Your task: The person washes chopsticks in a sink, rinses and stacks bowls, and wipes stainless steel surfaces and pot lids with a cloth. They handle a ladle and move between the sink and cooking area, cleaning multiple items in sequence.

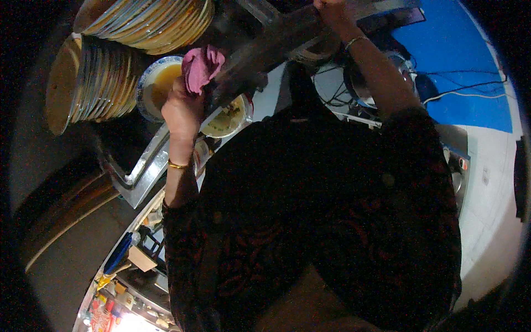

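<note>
A crumpled pink cloth (201,68) is in my left hand (181,110), which wears a gold bangle on its wrist. Directly behind that hand, and partly hidden by it, is a bowl with a blue-patterned rim (145,89) holding brownish liquid. Lower and to the right, a second bowl (226,118) contains pale food with green bits. My right hand (334,14) reaches to the top edge of the picture, at a dark metal surface (286,37). Its fingers are partly cut off, so its grip is unclear.
Two tall stacks of dishes, one upper (153,25) and one lower (99,83), stand at the left. A shiny metal counter edge (151,162) runs below them. Dark cables (460,81) cross a blue panel (456,50) at the right. Cluttered shelving (124,286) sits lower left.
</note>
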Demonstrator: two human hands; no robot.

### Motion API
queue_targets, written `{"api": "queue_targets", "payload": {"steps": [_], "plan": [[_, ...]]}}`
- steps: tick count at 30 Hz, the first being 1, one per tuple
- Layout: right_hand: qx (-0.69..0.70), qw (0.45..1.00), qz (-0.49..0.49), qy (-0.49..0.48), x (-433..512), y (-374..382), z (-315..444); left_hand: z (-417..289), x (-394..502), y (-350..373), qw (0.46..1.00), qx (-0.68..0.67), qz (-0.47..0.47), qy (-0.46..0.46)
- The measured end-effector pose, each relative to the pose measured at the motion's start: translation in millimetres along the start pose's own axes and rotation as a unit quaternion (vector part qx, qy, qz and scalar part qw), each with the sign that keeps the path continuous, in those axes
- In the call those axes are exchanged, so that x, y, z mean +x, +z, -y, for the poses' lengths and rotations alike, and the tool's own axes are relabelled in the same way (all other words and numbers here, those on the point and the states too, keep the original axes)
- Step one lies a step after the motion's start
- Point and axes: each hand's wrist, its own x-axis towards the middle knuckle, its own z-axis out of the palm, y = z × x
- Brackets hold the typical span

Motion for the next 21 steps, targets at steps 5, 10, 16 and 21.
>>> {"api": "queue_targets", "payload": {"steps": [5,10,16,21], "plan": [[-0.355,0.907,-0.092,-0.205,2.3,-17.6,20.8,-3.3,-0.2,-4.5,0.999,-0.001,-0.026,0.025],[-0.081,0.994,-0.075,0.004,3.9,-31.0,54.0,-1.2,-3.6,-1.7,0.998,-0.018,-0.065,0.004],[0.109,0.992,-0.008,0.064,12.2,-44.3,76.7,-26.5,23.6,3.1,0.870,-0.437,-0.139,-0.182],[0.042,0.933,-0.015,-0.356,63.3,-76.8,115.3,-103.4,82.4,-18.1,0.758,-0.553,0.262,-0.223]]}}
